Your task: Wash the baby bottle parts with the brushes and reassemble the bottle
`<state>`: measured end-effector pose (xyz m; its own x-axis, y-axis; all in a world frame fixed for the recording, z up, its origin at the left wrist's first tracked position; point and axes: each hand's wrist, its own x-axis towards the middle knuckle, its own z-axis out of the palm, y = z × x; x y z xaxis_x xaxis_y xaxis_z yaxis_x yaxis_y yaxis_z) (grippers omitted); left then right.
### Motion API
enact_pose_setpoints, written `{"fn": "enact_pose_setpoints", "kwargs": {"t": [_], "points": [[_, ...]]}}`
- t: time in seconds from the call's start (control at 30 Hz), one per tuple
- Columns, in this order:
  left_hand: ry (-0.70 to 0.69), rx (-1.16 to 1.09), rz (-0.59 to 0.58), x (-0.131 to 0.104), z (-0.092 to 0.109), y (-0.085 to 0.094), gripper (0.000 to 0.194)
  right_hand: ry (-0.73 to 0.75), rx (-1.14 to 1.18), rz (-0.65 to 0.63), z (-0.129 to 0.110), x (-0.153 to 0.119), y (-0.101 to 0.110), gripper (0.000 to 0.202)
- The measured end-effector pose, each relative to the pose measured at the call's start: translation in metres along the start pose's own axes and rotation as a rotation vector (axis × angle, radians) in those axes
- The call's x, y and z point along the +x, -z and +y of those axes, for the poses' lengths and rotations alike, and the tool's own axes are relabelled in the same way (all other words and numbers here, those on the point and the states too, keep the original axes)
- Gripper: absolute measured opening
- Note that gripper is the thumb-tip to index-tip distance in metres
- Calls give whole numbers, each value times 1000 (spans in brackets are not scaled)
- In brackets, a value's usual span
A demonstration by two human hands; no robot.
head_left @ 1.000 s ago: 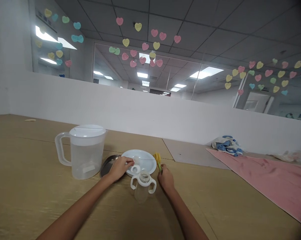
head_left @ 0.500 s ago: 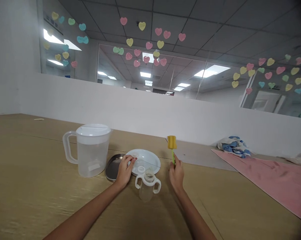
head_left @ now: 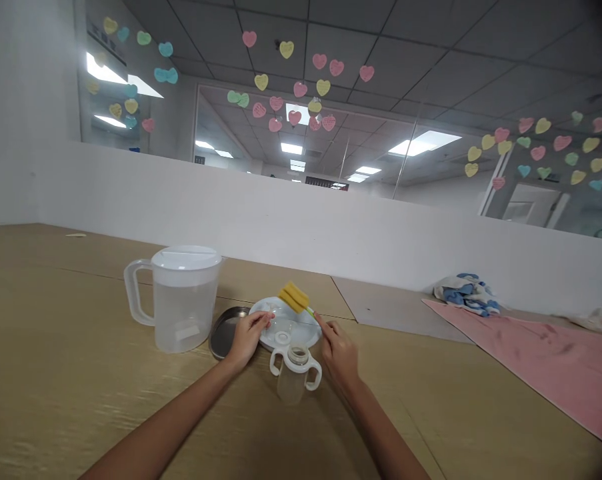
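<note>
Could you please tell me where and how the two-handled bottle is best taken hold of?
Probably by both curved white handles, approached from left and right together, since they jut out on opposite sides. The bottle stands upright with its mouth uncovered, so keeping it level seems wise.

Tips the yellow sponge brush (head_left: pixel 294 297) leftward in the right hand (head_left: pixel 341 357), having held it upright half a second ago; brings its head from beside the plate (head_left: pixel 307 333) into view across the far rim, gripping closer in.
</note>
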<state>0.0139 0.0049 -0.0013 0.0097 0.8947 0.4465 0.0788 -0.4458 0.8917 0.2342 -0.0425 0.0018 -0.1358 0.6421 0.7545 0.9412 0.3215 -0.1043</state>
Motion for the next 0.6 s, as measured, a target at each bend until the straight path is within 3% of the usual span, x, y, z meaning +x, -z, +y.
{"fn": "enact_pose_setpoints", "kwargs": {"t": [0.17, 0.43, 0.6], "points": [[14, 27, -16, -1, 2, 0, 34, 168, -99, -14, 0, -2, -3, 55], [22, 21, -7, -1, 6, 0, 29, -58, -247, -8, 5, 0, -5, 60], [28, 3, -6, -2, 6, -1, 30, 69, -201, -74, 3, 0, -2, 58]]}}
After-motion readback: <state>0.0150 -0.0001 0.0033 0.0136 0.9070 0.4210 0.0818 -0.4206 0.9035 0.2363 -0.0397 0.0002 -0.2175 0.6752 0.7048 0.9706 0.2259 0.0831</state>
